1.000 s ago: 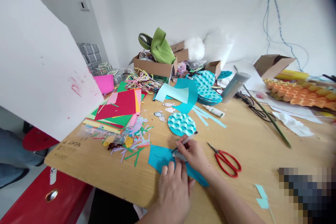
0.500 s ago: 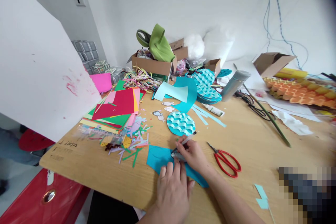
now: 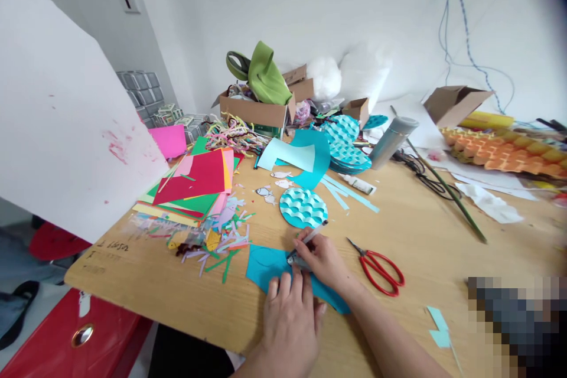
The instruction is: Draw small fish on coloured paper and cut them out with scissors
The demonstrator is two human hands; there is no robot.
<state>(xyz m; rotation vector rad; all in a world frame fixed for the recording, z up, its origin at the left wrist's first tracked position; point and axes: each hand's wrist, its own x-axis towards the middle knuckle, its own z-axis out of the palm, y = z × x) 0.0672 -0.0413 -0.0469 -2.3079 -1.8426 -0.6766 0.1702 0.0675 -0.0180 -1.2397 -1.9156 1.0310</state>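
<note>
A blue paper sheet (image 3: 264,266) with faint drawn curves lies at the table's near edge. My left hand (image 3: 292,319) presses flat on it, fingers extended over a small grey fish-shaped cutout (image 3: 299,262). My right hand (image 3: 322,258) is closed on a pen (image 3: 315,229), its tip end down by the cutout's edge. Just beyond my hands lies a round blue disc (image 3: 303,208) with pale wavy strips. Red-handled scissors (image 3: 381,271) rest to the right with their blades apart. Small paper fish (image 3: 266,194) lie behind the disc.
Stacked coloured paper (image 3: 195,180) and paper scraps (image 3: 225,248) lie at left. Behind are a cardboard box (image 3: 254,111), more wavy discs (image 3: 348,147), a glue tube (image 3: 357,183) and a grey bottle (image 3: 393,142). A green stick (image 3: 452,198) lies at right. White board (image 3: 57,100) stands far left.
The view has shifted slightly. My hands stay almost in the same place, with the pen still held over the blue sheet. Denim and a dark curved edge now show more at the lower left.
</note>
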